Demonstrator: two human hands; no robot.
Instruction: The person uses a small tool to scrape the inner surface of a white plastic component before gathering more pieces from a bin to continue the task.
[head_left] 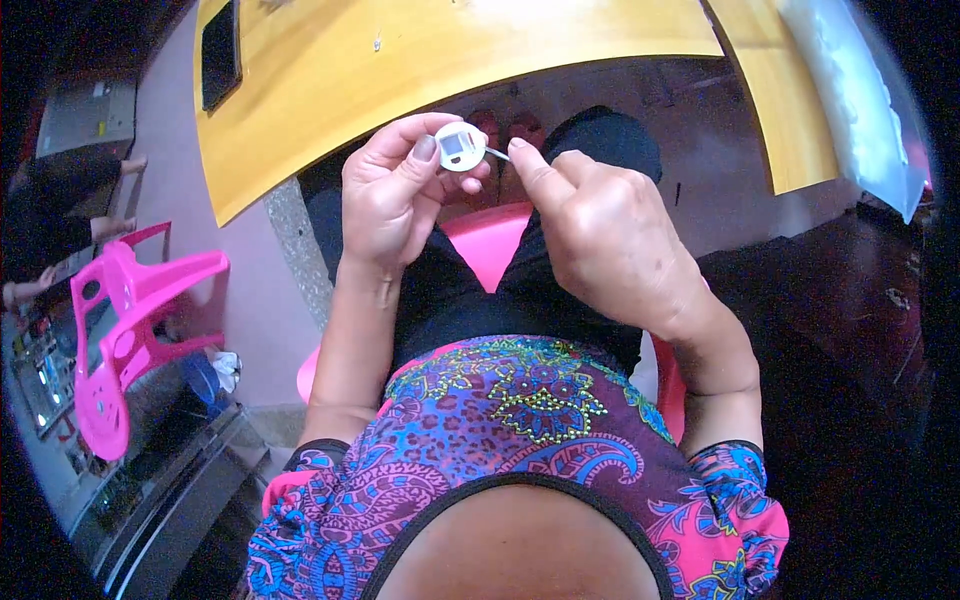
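Observation:
My left hand [390, 185] pinches a small round white device [472, 157] between thumb and fingers, just off the table's near edge and above my lap. A grey square window and a dark oval spot show on its face. From the right, my right hand [610, 225] grips a thin metal tool [497, 154]; its tip meets or nearly meets the device's right rim. The tool's handle is hidden inside my closed fingers, so its exact kind cannot be made out.
A yellow wooden table [320, 120] lies ahead, with a black phone [220, 55] at its far left and a tiny metallic piece [377, 43] on top. Clear plastic wrapping [860, 100] hangs at the right. A pink plastic chair [130, 330] stands at left; another person's limbs show beyond it.

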